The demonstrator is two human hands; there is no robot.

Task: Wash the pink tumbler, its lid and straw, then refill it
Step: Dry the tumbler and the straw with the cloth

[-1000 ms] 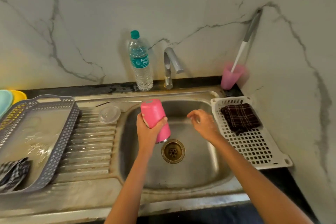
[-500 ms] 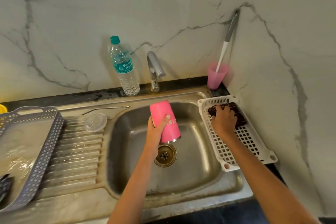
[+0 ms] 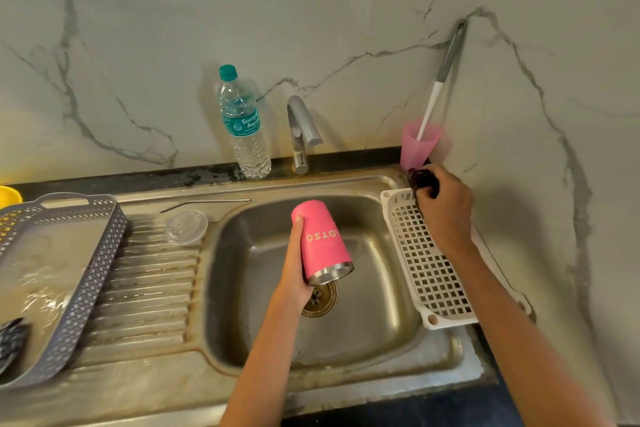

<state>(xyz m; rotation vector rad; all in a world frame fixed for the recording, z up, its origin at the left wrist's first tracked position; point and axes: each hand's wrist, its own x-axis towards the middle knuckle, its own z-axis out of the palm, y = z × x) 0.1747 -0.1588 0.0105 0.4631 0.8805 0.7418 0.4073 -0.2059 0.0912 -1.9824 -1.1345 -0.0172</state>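
My left hand (image 3: 295,267) grips the pink tumbler (image 3: 322,242) upside down and tilted over the sink basin (image 3: 374,333), its steel rim pointing at the drain (image 3: 318,298). My right hand (image 3: 446,208) holds a dark checked cloth (image 3: 420,180) bunched at the far end of the white perforated tray (image 3: 429,274). The clear lid (image 3: 186,227) lies on the ribbed drainboard, and the metal straw (image 3: 204,203) lies just behind it. A water bottle (image 3: 244,125) with a teal cap stands left of the tap (image 3: 303,132).
A grey perforated basket (image 3: 86,281) sits on the left drainboard with a checked cloth (image 3: 10,343) in it. A pink cup (image 3: 419,144) holding a long-handled brush (image 3: 443,76) stands in the back right corner. Marble walls close in behind and on the right.
My right hand moved from over the basin to the white tray, closed on the dark cloth and lifted it to the tray's far end. The tumbler stays tilted in my left hand.
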